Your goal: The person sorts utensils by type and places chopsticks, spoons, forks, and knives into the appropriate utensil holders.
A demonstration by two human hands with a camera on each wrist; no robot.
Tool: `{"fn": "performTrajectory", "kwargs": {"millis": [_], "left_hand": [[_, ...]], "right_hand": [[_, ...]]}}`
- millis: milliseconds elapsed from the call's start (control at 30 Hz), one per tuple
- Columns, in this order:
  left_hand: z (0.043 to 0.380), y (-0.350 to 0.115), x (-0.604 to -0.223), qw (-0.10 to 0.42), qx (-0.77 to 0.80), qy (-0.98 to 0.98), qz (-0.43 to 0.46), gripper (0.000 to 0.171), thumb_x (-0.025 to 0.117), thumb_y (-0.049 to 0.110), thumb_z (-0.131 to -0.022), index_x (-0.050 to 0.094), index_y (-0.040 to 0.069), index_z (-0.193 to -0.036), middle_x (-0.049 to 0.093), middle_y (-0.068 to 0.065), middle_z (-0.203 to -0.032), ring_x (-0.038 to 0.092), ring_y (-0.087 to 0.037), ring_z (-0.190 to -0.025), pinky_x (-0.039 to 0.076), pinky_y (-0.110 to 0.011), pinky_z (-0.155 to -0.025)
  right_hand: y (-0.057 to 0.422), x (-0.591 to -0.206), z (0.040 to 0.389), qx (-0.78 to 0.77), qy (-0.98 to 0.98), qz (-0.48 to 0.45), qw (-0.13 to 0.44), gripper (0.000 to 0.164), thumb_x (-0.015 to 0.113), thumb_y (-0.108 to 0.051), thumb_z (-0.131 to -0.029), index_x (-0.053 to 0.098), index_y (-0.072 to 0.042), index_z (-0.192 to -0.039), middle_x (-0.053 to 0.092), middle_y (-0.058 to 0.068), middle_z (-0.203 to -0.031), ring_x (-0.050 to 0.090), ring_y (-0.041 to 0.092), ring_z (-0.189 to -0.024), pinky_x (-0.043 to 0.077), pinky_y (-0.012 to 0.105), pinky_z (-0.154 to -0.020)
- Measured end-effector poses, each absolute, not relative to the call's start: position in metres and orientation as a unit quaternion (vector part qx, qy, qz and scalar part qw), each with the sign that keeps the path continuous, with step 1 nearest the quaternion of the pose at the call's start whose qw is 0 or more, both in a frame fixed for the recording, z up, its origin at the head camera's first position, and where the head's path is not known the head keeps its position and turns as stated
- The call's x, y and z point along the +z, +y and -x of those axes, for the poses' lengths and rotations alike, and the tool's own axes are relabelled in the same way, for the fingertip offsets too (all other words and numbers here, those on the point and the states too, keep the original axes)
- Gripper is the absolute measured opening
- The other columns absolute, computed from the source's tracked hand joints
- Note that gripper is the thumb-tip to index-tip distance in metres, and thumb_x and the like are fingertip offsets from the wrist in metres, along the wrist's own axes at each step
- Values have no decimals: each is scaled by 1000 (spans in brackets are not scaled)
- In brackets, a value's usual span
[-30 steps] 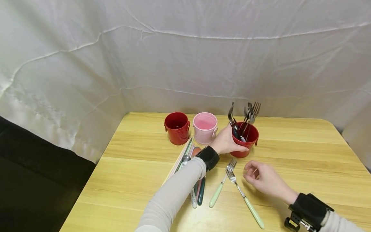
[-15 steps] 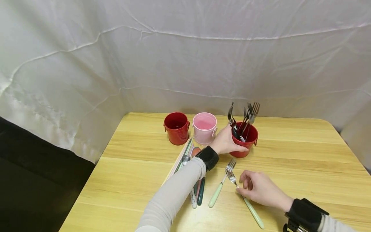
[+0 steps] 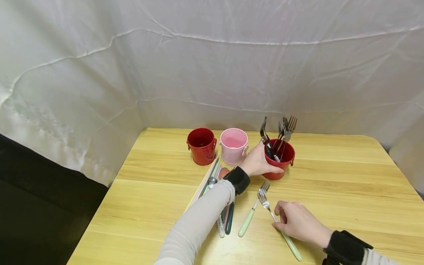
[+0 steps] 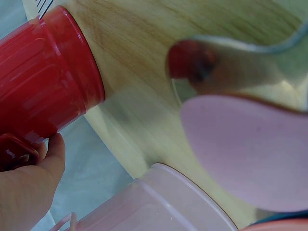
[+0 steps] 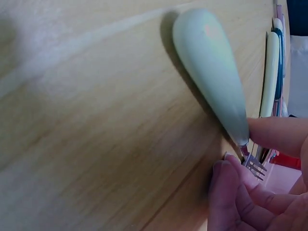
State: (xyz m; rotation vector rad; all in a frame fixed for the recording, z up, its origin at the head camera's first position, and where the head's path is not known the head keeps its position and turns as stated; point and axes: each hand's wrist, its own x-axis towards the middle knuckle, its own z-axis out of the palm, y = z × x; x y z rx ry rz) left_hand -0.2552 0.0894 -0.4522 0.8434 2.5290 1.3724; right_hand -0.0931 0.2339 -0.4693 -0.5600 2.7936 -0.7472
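Observation:
My left hand [image 3: 258, 162] grips a small red bucket [image 3: 273, 175] that stands on the table with several forks [image 3: 287, 129] upright inside, tines up. In the left wrist view its fingers [image 4: 55, 151] curl against the bucket's side. To the right, my right hand [image 3: 299, 222] pinches a fork [image 3: 290, 246] with a pale green handle at its neck, thumb on one side and fingers on the other. That fork lies on the table. Its tines cross those of a second green-handled fork [image 3: 246, 223]. The right wrist view shows the handle [image 5: 209, 67] close up.
Another red bucket [image 3: 202, 147] and a pink bucket [image 3: 233, 147] stand left of the forks' bucket. Chopsticks, a metal spoon [image 3: 212, 181] and other cutlery lie partly under the left forearm [image 3: 198, 221]. Pale cloth [image 3: 212, 73] hangs behind the table.
My right hand has moved down toward the near edge, onto the neck of the right green-handled fork, and its fingers have closed there. The left hand and its bucket have barely moved.

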Motion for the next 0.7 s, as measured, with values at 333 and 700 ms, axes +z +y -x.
{"fn": "performTrajectory", "kwargs": {"millis": [333,700], "left_hand": [[253,89,-452,64,450,844,-284,93,88,34,-62,36,17,-138,55,4,-127,52,-8,-113,46,-23,-94],[252,90,-450,61,445,847,-284,94,88,35,-61,36,16,-138,55,3,-127,52,-9,-113,46,-23,-94]], "right_hand": [[236,-470,91,-256,941,201,94,18,71,-12,-73,55,-16,-79,46,-13,-59,39,0,-51,35,20,-47],[246,-470,88,-291,930,196,109,18,65,-5,-73,55,-14,-84,48,-12,-63,42,0,-55,37,20,-50]]}}
